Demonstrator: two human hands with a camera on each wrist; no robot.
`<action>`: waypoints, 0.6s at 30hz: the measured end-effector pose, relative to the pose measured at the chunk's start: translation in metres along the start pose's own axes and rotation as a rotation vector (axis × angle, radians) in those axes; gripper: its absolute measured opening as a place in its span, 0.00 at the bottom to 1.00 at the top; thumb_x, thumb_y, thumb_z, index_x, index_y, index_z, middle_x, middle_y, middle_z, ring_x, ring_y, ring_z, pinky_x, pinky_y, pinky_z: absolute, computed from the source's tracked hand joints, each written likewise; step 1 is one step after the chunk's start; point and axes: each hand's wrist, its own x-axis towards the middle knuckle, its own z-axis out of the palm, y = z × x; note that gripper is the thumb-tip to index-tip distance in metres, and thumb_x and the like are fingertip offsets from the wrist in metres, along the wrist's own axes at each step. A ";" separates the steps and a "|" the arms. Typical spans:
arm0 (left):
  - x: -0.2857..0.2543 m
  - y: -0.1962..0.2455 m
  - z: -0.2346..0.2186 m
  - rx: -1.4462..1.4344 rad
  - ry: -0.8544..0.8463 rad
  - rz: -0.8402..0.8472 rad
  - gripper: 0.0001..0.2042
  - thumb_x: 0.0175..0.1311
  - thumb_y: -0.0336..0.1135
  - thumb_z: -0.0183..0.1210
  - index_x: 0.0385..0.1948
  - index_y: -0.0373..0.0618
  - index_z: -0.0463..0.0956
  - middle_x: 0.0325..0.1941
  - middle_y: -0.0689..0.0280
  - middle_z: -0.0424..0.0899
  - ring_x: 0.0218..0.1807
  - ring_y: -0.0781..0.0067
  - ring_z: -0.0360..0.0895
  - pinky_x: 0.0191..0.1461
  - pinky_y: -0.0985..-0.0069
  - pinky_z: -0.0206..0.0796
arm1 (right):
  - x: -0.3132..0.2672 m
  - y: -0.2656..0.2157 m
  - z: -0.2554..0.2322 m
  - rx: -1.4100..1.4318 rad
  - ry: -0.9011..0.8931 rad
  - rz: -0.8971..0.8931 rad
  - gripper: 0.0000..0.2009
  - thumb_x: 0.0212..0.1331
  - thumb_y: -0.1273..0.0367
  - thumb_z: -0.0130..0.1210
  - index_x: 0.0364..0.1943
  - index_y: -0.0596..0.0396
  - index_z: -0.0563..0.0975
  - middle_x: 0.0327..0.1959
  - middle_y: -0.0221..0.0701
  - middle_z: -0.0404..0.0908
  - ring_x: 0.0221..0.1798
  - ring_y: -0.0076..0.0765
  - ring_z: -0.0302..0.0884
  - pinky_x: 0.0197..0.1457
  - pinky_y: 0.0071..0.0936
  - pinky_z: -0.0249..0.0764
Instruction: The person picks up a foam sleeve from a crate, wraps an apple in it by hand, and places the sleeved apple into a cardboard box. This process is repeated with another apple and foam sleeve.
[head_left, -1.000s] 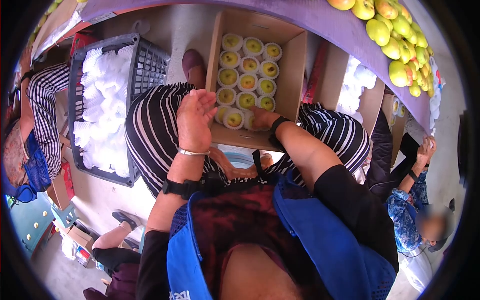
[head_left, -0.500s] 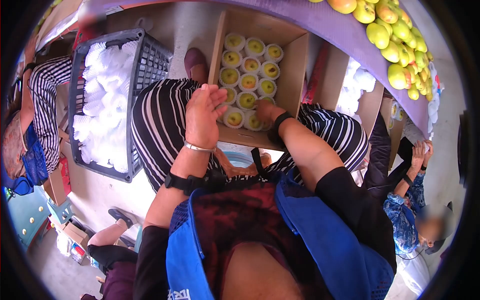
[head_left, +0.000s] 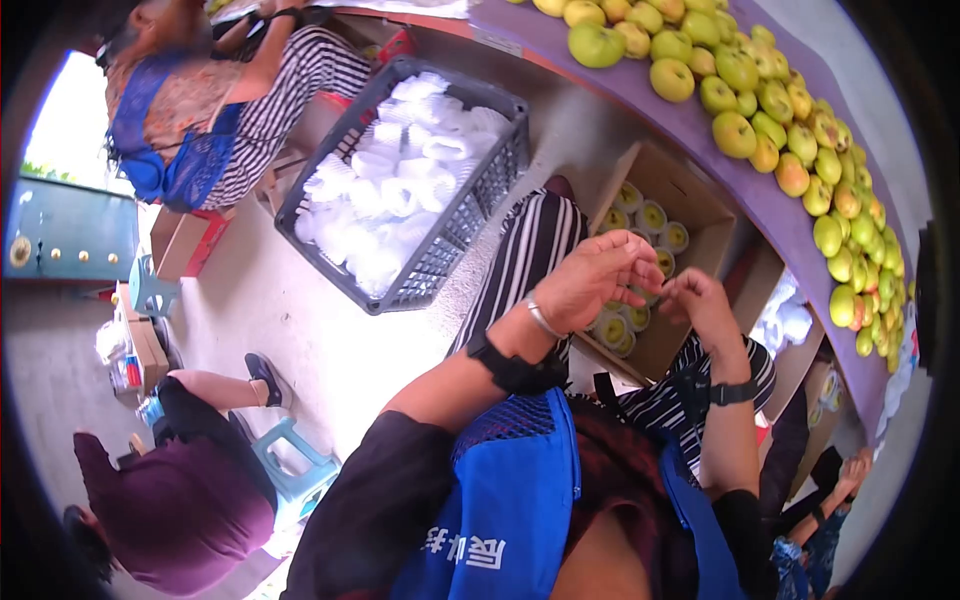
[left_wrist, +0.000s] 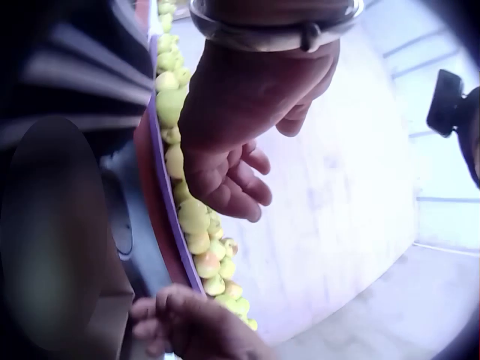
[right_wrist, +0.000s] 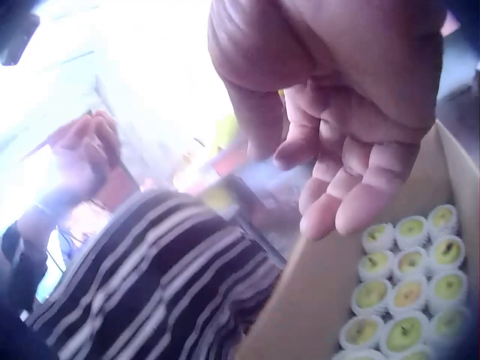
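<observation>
My left hand (head_left: 600, 280), with a silver bangle at its wrist, hangs above the near left part of a cardboard box (head_left: 690, 195). Its fingers curl loosely around nothing. Close to its right, my right hand (head_left: 705, 308) is raised over the box's near side, fingers relaxed and bent. The right wrist view shows that palm bare and the fingertips beside the box wall (right_wrist: 289, 315). Rows of yellow-green apples (right_wrist: 405, 334) in white foam nets fill the box floor; both hands hide part of them in the head view.
A dark plastic crate (head_left: 285, 215) of white foam nets (head_left: 390, 190) stands left of my knee. Many loose apples (head_left: 735, 135) lie on a purple-covered table (head_left: 640, 100) beyond the box. Other people sit around; a teal stool (head_left: 297, 460) stands at lower left.
My head view has swung left, so the crate and box appear farther right. My right hand has come up out of the box's near corner, and the two hands are now closer together.
</observation>
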 end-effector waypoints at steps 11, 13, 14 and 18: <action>-0.045 0.110 -0.208 1.342 1.113 0.189 0.14 0.48 0.40 0.57 0.32 0.41 0.72 0.31 0.62 0.78 0.32 0.72 0.76 0.35 0.76 0.66 | 0.017 0.059 0.013 -0.149 0.165 0.001 0.06 0.48 0.71 0.52 0.24 0.59 0.71 0.19 0.28 0.72 0.23 0.22 0.69 0.25 0.22 0.65; -0.044 0.112 -0.200 1.531 1.391 0.108 0.19 0.42 0.45 0.61 0.33 0.41 0.72 0.33 0.59 0.79 0.34 0.63 0.77 0.39 0.71 0.67 | 0.020 0.065 0.010 -0.324 0.202 -0.032 0.07 0.46 0.70 0.54 0.24 0.61 0.72 0.19 0.33 0.72 0.24 0.29 0.70 0.29 0.27 0.67; -0.040 0.110 -0.198 1.533 1.386 0.107 0.19 0.42 0.45 0.61 0.33 0.41 0.72 0.33 0.59 0.79 0.34 0.63 0.77 0.39 0.71 0.67 | 0.019 0.063 0.010 -0.323 0.206 -0.029 0.07 0.46 0.70 0.54 0.24 0.61 0.72 0.19 0.33 0.72 0.24 0.29 0.70 0.29 0.27 0.67; -0.023 0.102 -0.220 1.625 1.440 -0.066 0.18 0.41 0.45 0.58 0.31 0.41 0.75 0.36 0.54 0.78 0.41 0.56 0.76 0.45 0.69 0.66 | 0.017 0.055 0.015 -0.500 0.202 -0.054 0.08 0.45 0.69 0.54 0.26 0.61 0.73 0.23 0.40 0.75 0.28 0.38 0.72 0.34 0.31 0.67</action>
